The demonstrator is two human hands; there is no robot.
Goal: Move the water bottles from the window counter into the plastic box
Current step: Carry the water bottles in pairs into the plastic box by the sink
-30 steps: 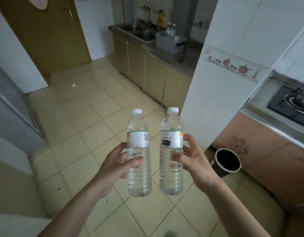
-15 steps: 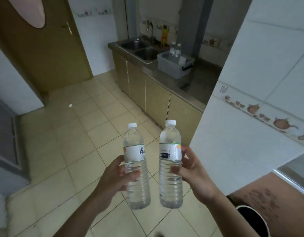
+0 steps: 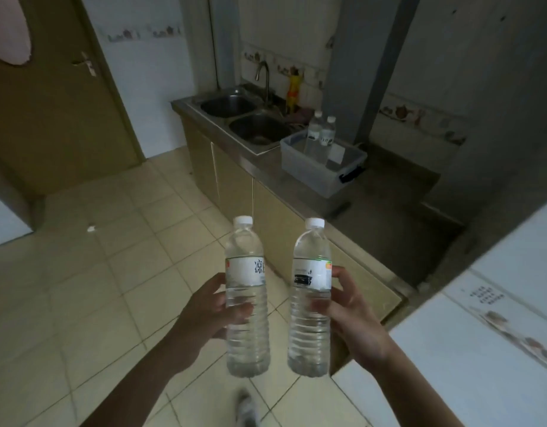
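- The left hand [image 3: 209, 312] is closed around the middle of one water bottle [image 3: 247, 298], held upright, white cap up, over the tiled floor [image 3: 112, 272].
- The right hand [image 3: 343, 309] grips a second bottle [image 3: 310, 298] the same way, fingers wrapped just below its label. The two bottles stand side by side, near each other but apart.
- The plastic box [image 3: 315, 171] sits on the steel table [image 3: 373, 204] just to the right of the double sink [image 3: 244, 118], toward the table's front edge, well ahead of both hands.
- Two bottles [image 3: 320, 134] already stand upright in the box's far corner, touching or nearly so; the rest of the box looks unfilled apart from a pale card-like thing I cannot identify.
- Judged from this: two bottles are delivered, two more are in transit, neither yet over the box.
- The window counter is not in view, so whether more bottles wait there cannot be told.
- What seems left for this pair is crossing the floor to the table and lowering each bottle into the open part of the box, clear of the two standing ones so they are not knocked over.
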